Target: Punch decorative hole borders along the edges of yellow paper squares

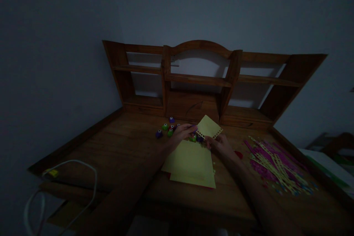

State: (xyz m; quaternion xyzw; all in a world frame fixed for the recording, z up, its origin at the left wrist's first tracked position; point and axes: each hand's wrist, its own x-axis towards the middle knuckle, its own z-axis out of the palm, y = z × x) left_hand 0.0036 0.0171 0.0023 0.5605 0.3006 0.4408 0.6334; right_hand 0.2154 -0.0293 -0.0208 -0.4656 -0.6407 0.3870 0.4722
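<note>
A small yellow sheet of paper (208, 127) is raised over the desk, with rows of punched holes along its lower edges. My right hand (220, 145) pinches its bottom corner. At the sheet's left corner, my left hand (184, 132) is closed around a small purple craft punch (194, 128), mostly covered by the fingers. Below both hands lies a stack of yellow paper (190, 162), with a red edge showing underneath. Several purple, green and red craft punches (170, 132) stand just left of and behind my left hand.
Punched yellow strips (278, 166) and magenta strips (257, 167) lie heaped on the right, with small paper bits around them. A red round object (238, 154) sits beside my right forearm. A wooden shelf unit (197, 77) backs the desk (121, 143). A white cable (95, 180) loops at the left.
</note>
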